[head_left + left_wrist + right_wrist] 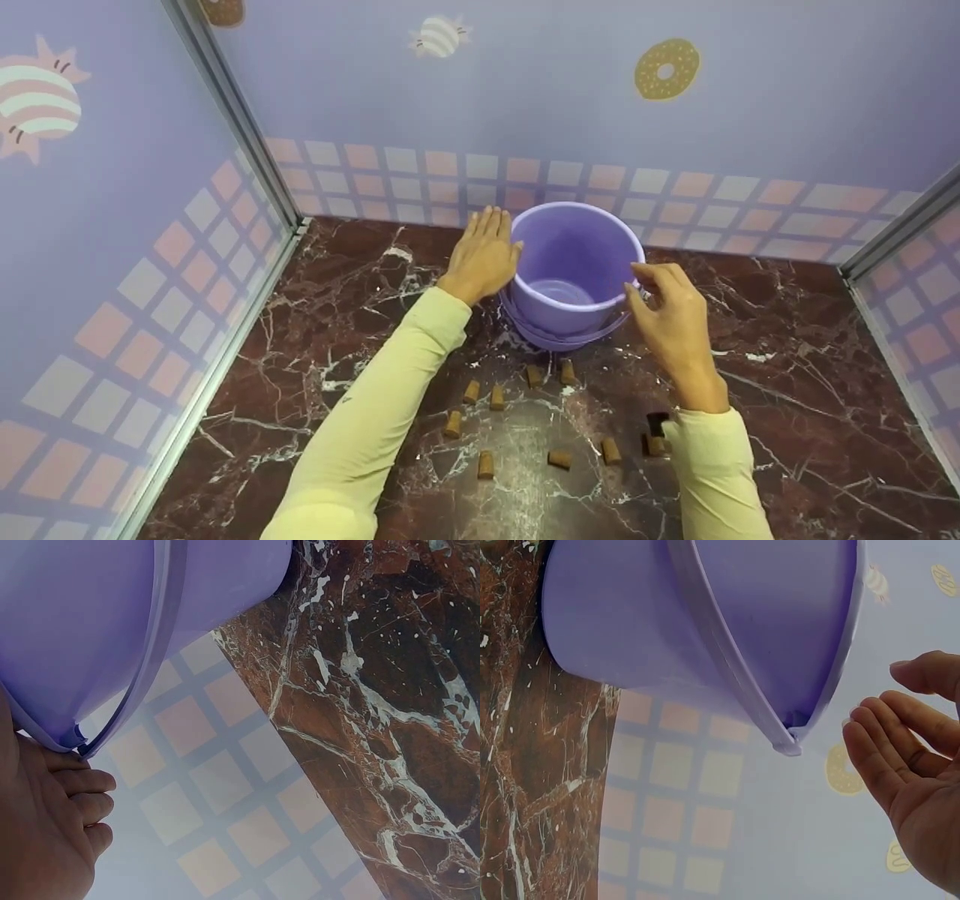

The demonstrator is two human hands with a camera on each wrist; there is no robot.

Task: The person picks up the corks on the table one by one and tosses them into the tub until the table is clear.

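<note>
A purple bucket (pixel 559 322) stands upright near the back wall, its mouth facing up and nothing showing on its inner bottom. Its handle (pixel 536 334) hangs down along the front. My left hand (pixel 484 255) lies at the bucket's left rim, fingers extended and thumb at the edge; in the left wrist view its fingers (pixel 90 799) sit beside the handle joint. On the right side, my right hand (pixel 671 315) is by the rim with thumb and fingers apart, and the right wrist view shows a gap between its fingertips and the bucket.
Several brown tapered corks (pixel 497 397) lie scattered on the dark red marbled surface (pixel 300 390) in front of the bucket. A small black item (pixel 657 421) is beside the right sleeve, partly hidden. Patterned purple panels (pixel 480 97) with metal edges enclose the back and sides.
</note>
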